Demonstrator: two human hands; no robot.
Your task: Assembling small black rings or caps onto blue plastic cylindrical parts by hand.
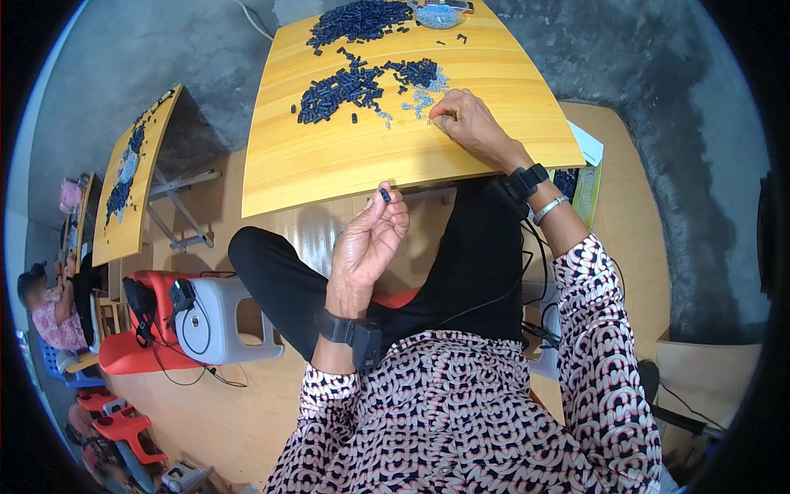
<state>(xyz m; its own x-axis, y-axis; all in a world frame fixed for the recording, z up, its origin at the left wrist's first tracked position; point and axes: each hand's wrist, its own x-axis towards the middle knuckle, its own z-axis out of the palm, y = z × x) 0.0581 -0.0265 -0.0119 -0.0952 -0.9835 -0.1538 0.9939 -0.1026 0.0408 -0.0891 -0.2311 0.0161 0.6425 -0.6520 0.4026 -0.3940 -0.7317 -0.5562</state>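
Just off the near edge of the yellow table (329,177), my left hand (362,239) pinches a small dark blue plastic piece (385,196) between thumb and fingers. My right hand (473,128) rests over the tabletop with thumb and forefinger pressed together; whatever is between the fingertips is too small to make out. Right beside those fingertips lie scattered small clear pieces (420,102). A spread heap of similar dark blue pieces (333,95) is to their left, with a smaller cluster (417,72) behind the clear ones.
Farther back are a larger dark heap (358,20) and a clear round tub (439,15) of small pale pieces. On the left stand a second table (152,169) with more pieces, a grey-white stool (218,321) with cables, and a seated person (62,309). A green-edged container (586,193) sits below the table's right side.
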